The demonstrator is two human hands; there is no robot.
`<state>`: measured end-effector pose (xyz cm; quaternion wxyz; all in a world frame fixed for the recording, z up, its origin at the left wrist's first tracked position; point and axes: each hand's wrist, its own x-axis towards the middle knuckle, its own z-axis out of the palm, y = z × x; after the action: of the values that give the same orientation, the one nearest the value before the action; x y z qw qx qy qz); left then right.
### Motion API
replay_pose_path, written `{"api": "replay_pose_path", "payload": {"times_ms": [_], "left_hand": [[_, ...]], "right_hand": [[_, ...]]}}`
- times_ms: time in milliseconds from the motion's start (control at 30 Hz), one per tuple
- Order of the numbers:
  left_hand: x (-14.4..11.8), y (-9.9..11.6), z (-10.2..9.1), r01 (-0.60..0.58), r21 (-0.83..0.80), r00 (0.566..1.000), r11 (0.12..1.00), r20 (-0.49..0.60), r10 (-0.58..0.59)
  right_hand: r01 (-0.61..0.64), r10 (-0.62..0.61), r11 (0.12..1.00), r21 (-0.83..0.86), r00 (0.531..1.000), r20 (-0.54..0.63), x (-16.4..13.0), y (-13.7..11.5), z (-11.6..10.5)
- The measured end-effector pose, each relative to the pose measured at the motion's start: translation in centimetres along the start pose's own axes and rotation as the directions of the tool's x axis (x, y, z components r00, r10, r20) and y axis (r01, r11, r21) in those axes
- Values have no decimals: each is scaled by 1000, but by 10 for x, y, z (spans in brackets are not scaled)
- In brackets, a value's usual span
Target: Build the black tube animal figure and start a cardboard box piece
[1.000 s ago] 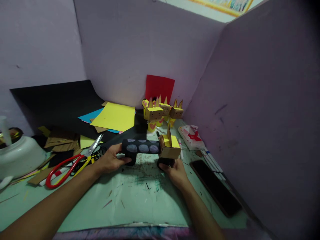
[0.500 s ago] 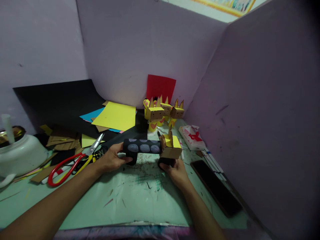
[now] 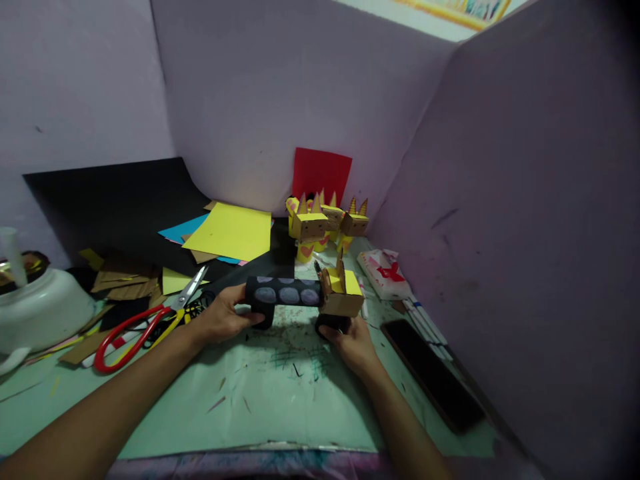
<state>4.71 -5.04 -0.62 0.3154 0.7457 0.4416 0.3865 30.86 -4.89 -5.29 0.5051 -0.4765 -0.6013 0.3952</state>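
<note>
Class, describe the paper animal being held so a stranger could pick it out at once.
On the green mat, in front of the small yellow animals by the back wall, both hands grip one paper animal. Unlike those, it has a long black body with grey spots.

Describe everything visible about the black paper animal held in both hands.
The paper animal has a black tube body lying level, with a row of pale grey ovals along its side, short black tube legs, and a cardboard box head with a yellow top and pointed ears at its right end. The left hand grips the rear leg; the right hand holds the front leg under the head. It sits just above the scribbled green mat.
</note>
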Motion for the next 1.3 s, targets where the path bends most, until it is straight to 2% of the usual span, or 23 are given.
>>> {"api": "replay_pose_path", "payload": {"times_ms": [533, 700, 967, 1300], "left_hand": [[0, 1, 0, -7, -36, 1000, 999, -2, 7], [0, 0, 0, -3, -8, 1000, 1000, 4, 3], [0, 8, 1, 6, -34, 1000, 999, -13, -7], [0, 4, 0, -5, -39, 1000, 999, 5, 5]], "right_hand": [[19, -19, 1000, -6, 1000, -1, 1, 2, 0], [-9, 8, 999, -45, 1000, -20, 0, 0, 0], [-29, 29, 1000, 12, 1000, -9, 1, -2, -1], [-27, 27, 1000, 12, 1000, -9, 0, -2, 0]]}}
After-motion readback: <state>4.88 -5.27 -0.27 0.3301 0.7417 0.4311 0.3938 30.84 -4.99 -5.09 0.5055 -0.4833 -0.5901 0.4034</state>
